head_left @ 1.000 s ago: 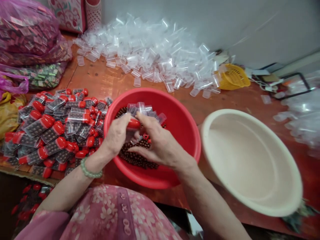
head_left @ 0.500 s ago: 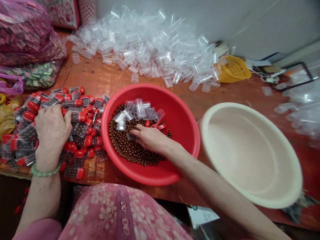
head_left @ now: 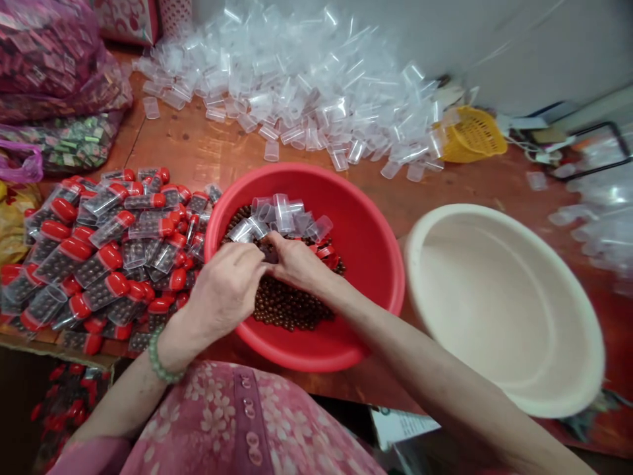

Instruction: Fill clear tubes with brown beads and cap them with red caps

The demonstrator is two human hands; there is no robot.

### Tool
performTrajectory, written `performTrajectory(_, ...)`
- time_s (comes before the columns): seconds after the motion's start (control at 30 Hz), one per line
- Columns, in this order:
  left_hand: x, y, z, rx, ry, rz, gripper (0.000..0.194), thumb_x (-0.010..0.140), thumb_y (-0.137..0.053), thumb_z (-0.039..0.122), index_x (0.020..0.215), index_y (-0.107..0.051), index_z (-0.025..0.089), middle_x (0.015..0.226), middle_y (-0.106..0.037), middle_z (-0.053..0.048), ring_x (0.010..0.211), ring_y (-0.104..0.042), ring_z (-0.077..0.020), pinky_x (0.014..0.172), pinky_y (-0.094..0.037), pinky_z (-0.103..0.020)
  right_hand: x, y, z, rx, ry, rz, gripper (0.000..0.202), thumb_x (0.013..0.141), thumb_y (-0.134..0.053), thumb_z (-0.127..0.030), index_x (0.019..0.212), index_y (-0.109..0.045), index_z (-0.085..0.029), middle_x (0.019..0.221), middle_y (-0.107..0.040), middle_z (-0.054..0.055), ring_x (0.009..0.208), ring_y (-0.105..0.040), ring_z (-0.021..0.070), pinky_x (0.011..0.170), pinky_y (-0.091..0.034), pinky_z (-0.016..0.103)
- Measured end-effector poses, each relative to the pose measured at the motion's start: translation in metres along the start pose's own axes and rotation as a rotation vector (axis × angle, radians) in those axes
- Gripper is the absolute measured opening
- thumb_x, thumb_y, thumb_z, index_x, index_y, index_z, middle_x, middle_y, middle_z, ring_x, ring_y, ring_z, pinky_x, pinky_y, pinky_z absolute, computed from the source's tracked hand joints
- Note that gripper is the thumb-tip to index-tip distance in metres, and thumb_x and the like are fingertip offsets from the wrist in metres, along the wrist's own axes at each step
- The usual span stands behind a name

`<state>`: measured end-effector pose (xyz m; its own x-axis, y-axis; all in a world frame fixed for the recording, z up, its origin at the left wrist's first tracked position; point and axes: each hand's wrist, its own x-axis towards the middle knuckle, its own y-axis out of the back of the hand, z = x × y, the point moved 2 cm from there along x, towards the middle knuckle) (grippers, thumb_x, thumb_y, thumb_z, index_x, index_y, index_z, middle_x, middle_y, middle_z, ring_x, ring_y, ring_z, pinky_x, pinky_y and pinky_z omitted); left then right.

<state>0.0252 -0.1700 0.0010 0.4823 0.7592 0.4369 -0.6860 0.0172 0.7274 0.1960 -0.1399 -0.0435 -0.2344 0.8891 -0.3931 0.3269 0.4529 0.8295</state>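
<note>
with the red basin point(head_left: 368, 211) read as a clock face, twelve toward the wall, the two hands meet inside it, a little off centre toward nine. the right hand point(head_left: 299, 264) comes in from four o'clock, thumb and fingers drawn close and clamped on a small see-through case point(head_left: 270, 253), most of which they cover. the left hand point(head_left: 230, 284) reaches over the rim from eight o'clock, back of the hand up, fingers curled in and only slightly apart from the thumb. its fingertips come right up to the case and the right thumb; whether they pinch anything cannot be told, as the knuckles hide it. a green bead bracelet point(head_left: 157, 359) circles the left wrist.

below both hands, brown beads point(head_left: 291, 313) cover the basin floor, showing most at six to seven o'clock. loose clear sleeves point(head_left: 283, 214) lie on them at eleven, and red caps point(head_left: 327, 254) at two to three, just beside the right hand.

outside the basin, bead-filled cases with red caps point(head_left: 106, 264) are heaped at nine o'clock, a big pile of clear sleeves spreads at twelve, a yellow basket point(head_left: 475, 135) tilts at two, and a white basin point(head_left: 494, 303) stands at three to four.
</note>
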Motion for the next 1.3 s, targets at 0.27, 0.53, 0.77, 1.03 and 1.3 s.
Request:
performTrajectory(0.27,-0.006,-0.011,-0.006,0.136,-0.006,-0.063,0.023,0.09,-0.042,0.008,0.085,-0.064,0.012,0.086,-0.069,-0.009,0.081,-0.063,-0.0224,0.073,-0.051,-0.035,-0.018,-0.027,-0.025,0.099,-0.025,-0.169,0.031,0.081,-0.062,-0.022,0.109,-0.051,-0.015,0.094,-0.068,0.011,0.085,-0.065,0.0233,0.07,-0.041,0.028)
performTrajectory(0.53,-0.002,-0.004,-0.005,0.141,0.002,-0.261,0.023,0.093,-0.042,0.013,0.092,-0.065,0.014,0.092,-0.07,-0.008,0.087,-0.063,-0.0221,0.075,-0.046,-0.035,-0.025,-0.034,-0.003,0.516,-0.212,-0.553,0.025,0.072,-0.074,-0.031,0.075,-0.052,-0.019,0.05,-0.056,-0.006,0.041,-0.05,0.0099,0.042,-0.04,0.021)
performTrajectory(0.77,0.013,0.007,0.007,0.158,-0.155,-0.744,0.019,0.084,-0.063,0.031,0.095,-0.063,0.016,0.089,-0.07,-0.006,0.087,-0.064,-0.026,0.076,-0.044,-0.038,-0.017,-0.048,0.007,1.03,-0.273,-0.645,0.026,0.069,-0.07,-0.029,0.065,-0.046,-0.019,0.041,-0.05,-0.007,0.029,-0.037,0.0045,0.03,-0.031,0.016)
performTrajectory(1.03,0.014,-0.002,0.003,0.233,-0.105,-0.774,0.046,0.082,-0.067,0.035,0.121,-0.056,0.013,0.101,-0.069,-0.009,0.094,-0.064,-0.0272,0.08,-0.049,-0.039,-0.007,-0.033,0.006,1.31,-0.17,-0.522,0.021,0.069,-0.065,-0.028,0.074,-0.047,-0.019,0.048,-0.057,-0.006,0.031,-0.041,0.0046,0.03,-0.031,0.015)
performTrajectory(1.3,0.022,0.002,-0.004,-0.085,0.054,-0.532,0.015,0.092,-0.048,0.019,0.098,-0.061,0.014,0.097,-0.068,-0.009,0.09,-0.064,-0.0215,0.08,-0.051,-0.035,-0.024,-0.001,0.005,0.92,-0.039,-0.353,0.02,0.082,-0.062,-0.034,0.074,-0.052,-0.018,0.059,-0.061,-0.002,0.043,-0.051,0.0078,0.044,-0.039,0.019)
